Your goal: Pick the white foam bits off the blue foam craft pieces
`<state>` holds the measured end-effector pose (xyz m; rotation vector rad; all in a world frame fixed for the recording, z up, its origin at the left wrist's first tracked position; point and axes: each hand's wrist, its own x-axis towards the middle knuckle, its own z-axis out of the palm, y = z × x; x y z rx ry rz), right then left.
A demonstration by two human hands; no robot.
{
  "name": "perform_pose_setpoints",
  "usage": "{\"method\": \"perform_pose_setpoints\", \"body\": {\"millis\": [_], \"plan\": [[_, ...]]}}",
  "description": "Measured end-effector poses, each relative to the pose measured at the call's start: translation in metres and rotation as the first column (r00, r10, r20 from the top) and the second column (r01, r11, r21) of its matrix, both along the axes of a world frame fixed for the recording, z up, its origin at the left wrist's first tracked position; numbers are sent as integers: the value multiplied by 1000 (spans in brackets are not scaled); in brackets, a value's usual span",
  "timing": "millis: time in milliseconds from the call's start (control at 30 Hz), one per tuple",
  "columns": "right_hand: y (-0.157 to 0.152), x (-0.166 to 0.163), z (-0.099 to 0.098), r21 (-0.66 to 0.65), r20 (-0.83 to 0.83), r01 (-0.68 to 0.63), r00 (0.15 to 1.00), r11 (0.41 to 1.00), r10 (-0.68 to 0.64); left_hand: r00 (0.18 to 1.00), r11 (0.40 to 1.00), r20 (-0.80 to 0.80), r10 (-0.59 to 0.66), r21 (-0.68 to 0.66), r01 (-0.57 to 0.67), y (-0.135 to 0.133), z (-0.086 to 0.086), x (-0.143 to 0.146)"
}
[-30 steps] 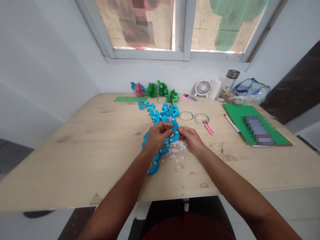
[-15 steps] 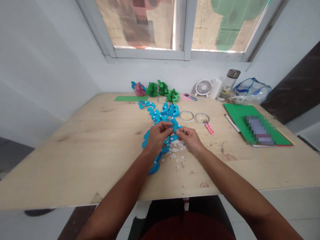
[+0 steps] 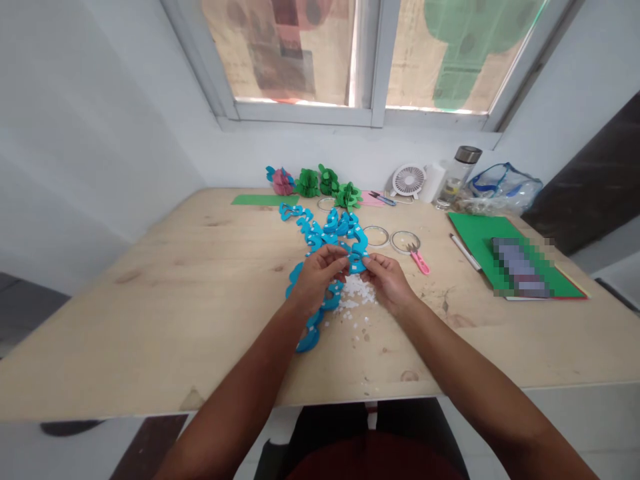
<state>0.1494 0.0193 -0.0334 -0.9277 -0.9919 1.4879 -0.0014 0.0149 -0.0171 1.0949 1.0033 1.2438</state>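
Observation:
Between my two hands I hold a curvy blue paper cutout (image 3: 357, 241) dotted with small white tape pieces. The fingers of my left hand (image 3: 320, 275) pinch its left side. My right hand (image 3: 391, 279) pinches the lower right edge with thumb and finger. More blue cutouts (image 3: 309, 339) with white squares lie under and beside my left hand, partly hidden by it. Another group of blue cutouts (image 3: 295, 211) spreads out behind my hands. Small white paper scraps (image 3: 356, 293) are scattered on the table below the held piece.
Two tape rolls (image 3: 406, 241) and pink-handled thread snips (image 3: 420, 260) lie to the right. Green paper balls (image 3: 307, 183) and a pink one (image 3: 283, 181) stand along the wall. Farther right are a small fan (image 3: 409, 180), a bottle (image 3: 454, 179), a marker (image 3: 465, 252) and green sheets (image 3: 470, 233).
The held blue cutout has turned and shifted slightly right, showing more of its curved shape. Both hands stay close together, pinching it. The view has tilted a little.

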Motion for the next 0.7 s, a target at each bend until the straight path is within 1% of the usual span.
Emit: {"method": "perform_pose_setpoints", "body": {"millis": [67, 133, 300, 400, 500, 700], "plan": [[0, 0, 0, 3, -17, -10, 1000, 1000, 10, 998, 998, 16, -56, -20, 57, -2, 3, 0], [0, 0, 0, 8, -32, -16, 999, 1000, 16, 997, 996, 11, -80, -27, 80, -5, 6, 1], [0, 0, 0, 2, -85, -33, 996, 999, 33, 998, 998, -29, -48, -41, 47, -7, 9, 2], [0, 0, 1, -11, -109, -44, 993, 999, 43, 999, 997, -26, -45, -70, 43, -7, 9, 2], [-1, -1, 2, -10, -119, -51, 992, 999, 49, 999, 997, -12, -42, -66, 41, -7, 8, 3], [-1, -1, 1, 18, -52, -5, 999, 1000, 6, 999, 994, -30, 13, -104, -16, -8, 12, 5]]}}
